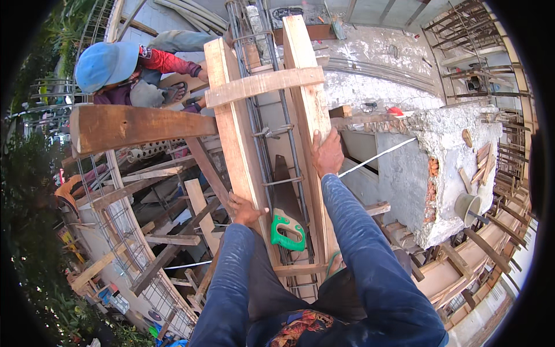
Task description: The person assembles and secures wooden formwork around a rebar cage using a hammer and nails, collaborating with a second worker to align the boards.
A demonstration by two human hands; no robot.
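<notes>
My left hand (pixel 245 210) grips the top edge of the left wooden plank (pixel 234 130), its thumb on the inner side. Farther forward, my right hand (pixel 327 152) is closed over the outer edge of the right wooden plank (pixel 309 110). The two planks stand on edge as the sides of a long form. A short wooden crosspiece (pixel 266 85) joins them near the far end. Between the planks runs a cage of steel rebar (pixel 266 156). A handsaw (pixel 289 228) with a green handle lies on the rebar, closer to my left hand.
At the far left a co-worker in a blue cap (pixel 107 65) has hands near the left plank. A thick timber beam (pixel 144 130) meets that plank. Loose timbers (pixel 167 237) and open drops lie to the left. A rough concrete block (pixel 459 156) stands right, holding a bucket (pixel 467 208).
</notes>
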